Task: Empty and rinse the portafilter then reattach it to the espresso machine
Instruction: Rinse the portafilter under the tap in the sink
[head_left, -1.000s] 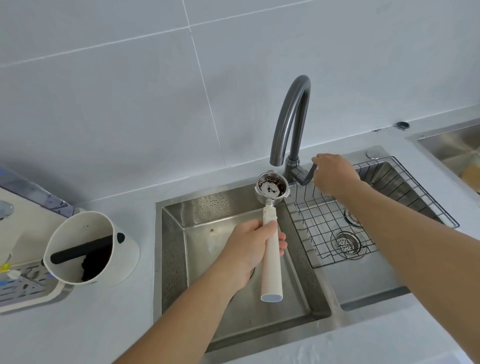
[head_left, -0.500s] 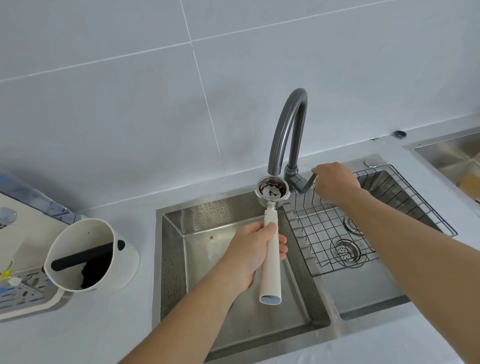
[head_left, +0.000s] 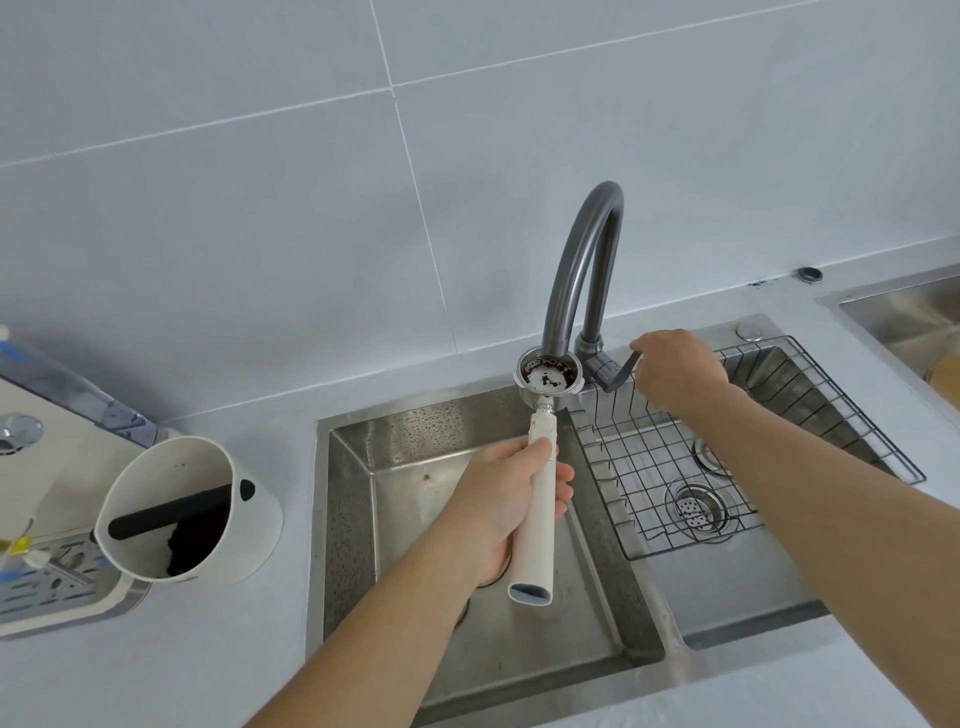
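At frame centre the left hand (head_left: 506, 499) grips the white-handled steel portafilter (head_left: 540, 488), its basket under the grey arched tap spout (head_left: 582, 270) over the steel sink (head_left: 363, 519); the right hand (head_left: 675, 371) closes on the tap's grey lever (head_left: 621, 371); emptying looks done, with grounds in the white knock box (head_left: 187, 509) at lower left; residue remains, so rinsing is just starting and reattaching remains.

Kitchen: steel sink (head_left: 363, 519); faucet (head_left: 582, 260); tiled wall (head_left: 260, 182).

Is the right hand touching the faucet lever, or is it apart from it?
Touching. In the head view the right hand has its fingers closed around the end of the grey faucet lever, with no gap visible between them.
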